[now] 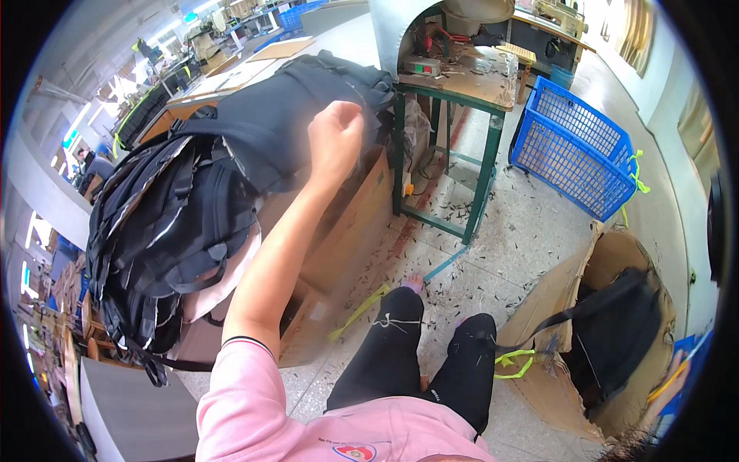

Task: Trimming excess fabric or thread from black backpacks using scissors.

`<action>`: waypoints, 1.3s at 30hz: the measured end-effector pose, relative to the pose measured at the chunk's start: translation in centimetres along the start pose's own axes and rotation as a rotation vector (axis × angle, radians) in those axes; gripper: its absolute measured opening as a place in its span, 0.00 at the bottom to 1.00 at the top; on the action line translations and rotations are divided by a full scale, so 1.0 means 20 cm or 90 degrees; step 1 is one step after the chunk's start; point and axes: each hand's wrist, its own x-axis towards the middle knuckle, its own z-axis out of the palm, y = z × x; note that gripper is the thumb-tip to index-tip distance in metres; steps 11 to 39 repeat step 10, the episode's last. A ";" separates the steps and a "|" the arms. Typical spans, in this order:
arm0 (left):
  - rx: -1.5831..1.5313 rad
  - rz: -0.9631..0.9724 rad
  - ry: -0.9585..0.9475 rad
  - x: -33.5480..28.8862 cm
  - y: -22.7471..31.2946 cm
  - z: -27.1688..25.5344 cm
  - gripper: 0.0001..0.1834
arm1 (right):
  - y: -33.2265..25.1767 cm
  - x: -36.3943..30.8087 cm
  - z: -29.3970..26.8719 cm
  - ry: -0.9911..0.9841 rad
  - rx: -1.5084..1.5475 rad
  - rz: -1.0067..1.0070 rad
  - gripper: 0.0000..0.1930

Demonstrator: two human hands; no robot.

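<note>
My left hand (336, 137) is stretched out ahead, its fingers closed on the fabric of a black backpack (296, 108) on top of a pile. Under it and to the left, several more black backpacks (165, 231) are stacked with straps hanging down. My pink sleeve (239, 393) runs up from the lower edge. A blurred skin-toned shape at the lower right rim (668, 379) could be my right hand, with something yellow by it; I cannot make it out. Another black backpack (616, 331) lies in an open cardboard box (562, 285) on the floor at the right, one strap reaching toward my knee.
A green-legged workbench (462, 85) stands ahead, with a blue plastic crate (573, 146) to its right. A large cardboard box (346, 231) sits under the pile. Thread scraps and yellow-green strips litter the tiled floor (500, 246). My legs in black trousers (416, 354) are below.
</note>
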 end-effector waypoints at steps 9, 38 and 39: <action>0.341 0.067 0.278 -0.20 -0.08 -0.18 0.31 | 0.59 -1.12 0.55 -0.417 0.018 -0.118 0.25; 0.368 0.068 0.291 -0.20 -0.08 -0.26 0.31 | 0.52 -1.11 0.58 -0.559 -0.078 0.092 0.28; 0.368 0.068 0.291 -0.20 -0.08 -0.26 0.31 | 0.52 -1.11 0.58 -0.559 -0.078 0.092 0.28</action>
